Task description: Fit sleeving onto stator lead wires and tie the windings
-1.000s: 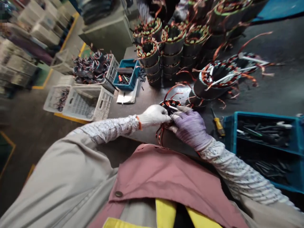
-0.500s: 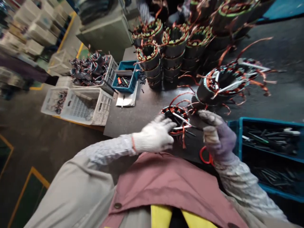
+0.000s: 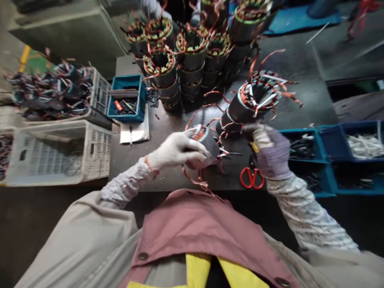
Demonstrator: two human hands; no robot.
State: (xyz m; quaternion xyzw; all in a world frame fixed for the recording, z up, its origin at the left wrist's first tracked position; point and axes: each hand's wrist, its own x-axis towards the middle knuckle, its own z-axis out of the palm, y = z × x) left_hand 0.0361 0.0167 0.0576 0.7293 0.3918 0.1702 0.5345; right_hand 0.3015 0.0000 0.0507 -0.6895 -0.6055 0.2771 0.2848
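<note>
My left hand (image 3: 183, 151), in a white knit glove, is wrapped around a motor stator (image 3: 207, 150). The stator lies tilted on its side, with copper leads and white sleeving sticking out. My right hand (image 3: 268, 150), gloved in white and purple, has its fingers curled together beside the base of a stack of stators (image 3: 241, 106). What it may hold is hidden. Just below my right hand lie red-handled scissors (image 3: 252, 177) on the dark table (image 3: 168, 176).
Stacked stators (image 3: 163, 76) stand at the back, near another person's sleeves (image 3: 156, 9). A blue bin (image 3: 139, 98) of small parts and a paper pad (image 3: 141, 132) lie left. White crates (image 3: 57, 154) are farther left. Blue bins (image 3: 325, 160) of sleeving stand right.
My left hand has tipped the stator from upright onto its side. My right hand stays close to the stack, fingers curled. The view has swung right, showing more bins and the scissors.
</note>
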